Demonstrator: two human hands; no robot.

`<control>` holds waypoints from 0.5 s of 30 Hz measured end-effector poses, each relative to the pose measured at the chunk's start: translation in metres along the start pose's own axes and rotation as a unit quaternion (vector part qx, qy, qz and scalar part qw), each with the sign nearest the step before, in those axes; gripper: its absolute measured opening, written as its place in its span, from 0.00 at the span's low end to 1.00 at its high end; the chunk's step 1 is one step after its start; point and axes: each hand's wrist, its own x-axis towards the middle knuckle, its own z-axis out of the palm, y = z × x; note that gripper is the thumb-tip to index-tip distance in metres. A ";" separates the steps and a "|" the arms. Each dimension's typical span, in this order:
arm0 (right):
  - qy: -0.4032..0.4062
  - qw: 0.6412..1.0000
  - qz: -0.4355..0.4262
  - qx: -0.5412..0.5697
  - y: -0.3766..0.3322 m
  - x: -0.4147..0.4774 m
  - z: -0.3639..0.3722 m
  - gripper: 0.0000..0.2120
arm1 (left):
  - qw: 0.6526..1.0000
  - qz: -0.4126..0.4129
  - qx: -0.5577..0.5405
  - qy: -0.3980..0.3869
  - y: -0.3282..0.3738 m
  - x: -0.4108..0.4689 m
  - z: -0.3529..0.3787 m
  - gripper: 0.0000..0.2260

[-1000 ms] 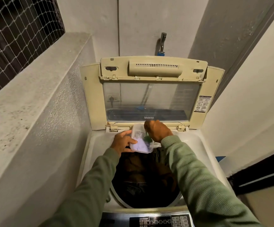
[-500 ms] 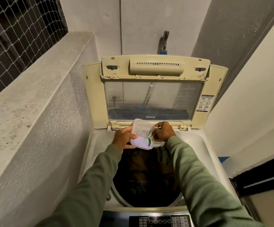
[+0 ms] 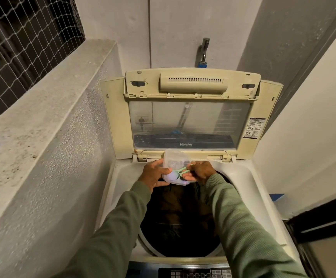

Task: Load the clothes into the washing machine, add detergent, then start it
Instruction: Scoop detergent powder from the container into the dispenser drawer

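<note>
A top-loading washing machine (image 3: 243, 177) stands below me with its cream lid (image 3: 191, 115) raised upright. Dark brown clothes (image 3: 181, 215) fill the drum. Over the drum's far rim my left hand (image 3: 153, 174) grips a clear plastic detergent container (image 3: 174, 167) by its left side. My right hand (image 3: 200, 171) holds the handle of a pale green scoop (image 3: 178, 173) whose bowl rests in the whitish powder inside the container.
A rough concrete ledge (image 3: 42, 125) runs along the left, with a netted window (image 3: 18, 37) above it. A tap (image 3: 204, 51) sticks out of the wall behind the lid. The control panel (image 3: 193, 273) lies at the bottom edge. A white wall closes the right.
My right hand came down from above the container to its right side and took hold of the green scoop inside. The left hand kept its hold on the container.
</note>
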 end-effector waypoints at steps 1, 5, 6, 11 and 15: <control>-0.004 1.000 0.006 0.016 0.001 0.000 0.001 0.07 | 1.000 0.003 0.001 -0.002 0.000 0.000 0.001 0.23; -0.018 0.997 0.015 0.072 0.005 -0.001 0.002 0.04 | 1.000 0.023 0.005 -0.017 -0.002 0.000 0.003 0.23; -0.026 0.996 0.018 0.079 0.006 -0.001 0.001 0.04 | 0.999 0.027 0.006 -0.019 -0.002 -0.001 0.003 0.23; -0.055 0.992 0.011 0.112 0.005 -0.007 -0.007 0.07 | 1.000 0.011 -0.016 -0.003 -0.004 0.001 -0.006 0.23; -0.048 0.987 0.001 0.152 0.003 -0.007 -0.017 0.05 | 0.999 -0.001 -0.041 0.032 -0.009 0.002 -0.019 0.19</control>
